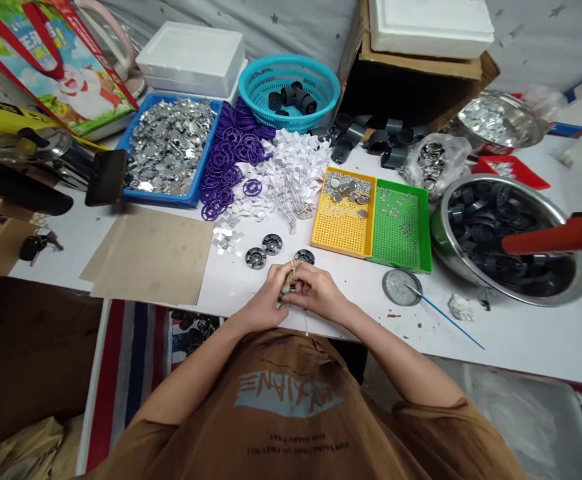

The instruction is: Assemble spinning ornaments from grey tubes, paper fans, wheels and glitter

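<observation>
At the table's front edge, my left hand and my right hand meet with fingers closed around a small dark part, mostly hidden by the fingers. A thin pale cord or strip rises from between them. One black round disc lies just beyond the fingertips. Two more, a black disc and another disc, rest a little to the left. Small silver squares are scattered behind those.
Behind are purple rings, white pieces, a blue tray and a turquoise basket. Rightward sit a yellow tray, a green tray, a round dish with a blue stick, and a metal bowl.
</observation>
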A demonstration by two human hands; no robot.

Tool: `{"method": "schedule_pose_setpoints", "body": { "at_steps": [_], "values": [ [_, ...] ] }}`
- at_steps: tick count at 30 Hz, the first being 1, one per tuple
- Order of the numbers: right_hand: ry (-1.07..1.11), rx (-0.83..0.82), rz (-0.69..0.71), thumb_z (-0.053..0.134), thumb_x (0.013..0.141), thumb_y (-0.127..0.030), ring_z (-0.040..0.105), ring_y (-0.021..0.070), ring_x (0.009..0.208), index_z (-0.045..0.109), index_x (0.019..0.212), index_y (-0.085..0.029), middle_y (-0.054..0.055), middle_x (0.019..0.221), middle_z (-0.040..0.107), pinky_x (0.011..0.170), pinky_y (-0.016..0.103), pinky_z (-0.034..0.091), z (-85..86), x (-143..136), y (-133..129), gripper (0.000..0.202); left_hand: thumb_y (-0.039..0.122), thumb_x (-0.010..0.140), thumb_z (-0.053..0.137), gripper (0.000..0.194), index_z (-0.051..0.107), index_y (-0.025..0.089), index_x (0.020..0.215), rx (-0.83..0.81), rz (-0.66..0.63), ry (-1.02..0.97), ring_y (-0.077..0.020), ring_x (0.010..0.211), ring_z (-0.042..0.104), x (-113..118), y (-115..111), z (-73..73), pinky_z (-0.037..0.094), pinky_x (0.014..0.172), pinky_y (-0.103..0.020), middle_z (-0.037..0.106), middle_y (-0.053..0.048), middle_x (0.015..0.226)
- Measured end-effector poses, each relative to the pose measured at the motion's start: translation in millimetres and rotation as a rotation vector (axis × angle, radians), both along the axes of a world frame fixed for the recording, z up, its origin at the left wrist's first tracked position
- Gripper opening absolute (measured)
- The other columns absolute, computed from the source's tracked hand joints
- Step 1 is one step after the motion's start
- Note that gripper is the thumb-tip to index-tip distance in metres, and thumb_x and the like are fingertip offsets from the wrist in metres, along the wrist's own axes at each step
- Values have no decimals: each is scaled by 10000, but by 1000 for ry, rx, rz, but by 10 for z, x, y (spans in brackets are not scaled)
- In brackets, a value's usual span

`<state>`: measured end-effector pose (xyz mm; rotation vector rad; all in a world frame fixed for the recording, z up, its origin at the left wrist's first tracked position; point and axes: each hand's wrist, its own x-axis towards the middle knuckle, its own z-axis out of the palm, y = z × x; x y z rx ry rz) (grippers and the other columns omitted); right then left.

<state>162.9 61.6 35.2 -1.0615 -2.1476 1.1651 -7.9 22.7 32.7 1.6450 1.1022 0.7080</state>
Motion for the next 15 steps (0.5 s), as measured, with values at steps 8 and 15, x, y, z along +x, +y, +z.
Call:
{"method": "schedule_pose_setpoints", "body": {
  "at_steps": [8, 15],
  "values": [
    [37, -222, -65, 712, 690, -203, 551, 105, 583, 565, 793, -187, -34, 677, 595, 568, 230, 460, 88, 227, 56, 180, 94, 686, 580, 608, 465, 212, 1271, -102, 174, -179, -105, 696, 467, 76, 71, -20, 449, 673, -248, 469, -25, 956],
    [82, -30, -201, 728, 738, -315, 505, 113, 653, 696, 929, -194, 19, 817, 614, 590, 258, 400, 91, 625, 475, 229, 241, 792, 622, 164, 602, 176, 941, 122, 753, -172, -105, 710, 482, -56, 302, 28, 425, 669, -219, 455, 9, 788]
  ]
}}
